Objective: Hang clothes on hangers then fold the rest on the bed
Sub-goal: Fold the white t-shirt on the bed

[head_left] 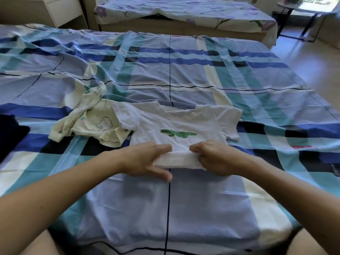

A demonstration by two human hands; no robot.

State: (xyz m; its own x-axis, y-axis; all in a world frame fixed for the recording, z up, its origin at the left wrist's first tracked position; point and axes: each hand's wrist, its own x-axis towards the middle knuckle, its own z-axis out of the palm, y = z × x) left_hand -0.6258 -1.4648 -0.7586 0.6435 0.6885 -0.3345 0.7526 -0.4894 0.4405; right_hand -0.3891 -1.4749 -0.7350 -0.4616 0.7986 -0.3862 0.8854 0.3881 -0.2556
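A small white T-shirt [180, 122] with a green crocodile print lies face up on the blue plaid bed [184, 74], neck away from me. Its bottom hem is lifted and rolled toward the print. My left hand [147, 161] grips the left part of that rolled hem, thumb on top, fingers under. My right hand [217, 159] grips the right part the same way. A crumpled pale yellow T-shirt [92, 124] with small drawings lies just left of the white one, touching its sleeve.
A dark navy garment [11, 133] lies at the bed's left edge. A second bed [184, 10] with floral sheets stands beyond. A white nightstand [62, 8] is at the back left, a dark-legged table [301, 13] at the back right, wooden floor to the right.
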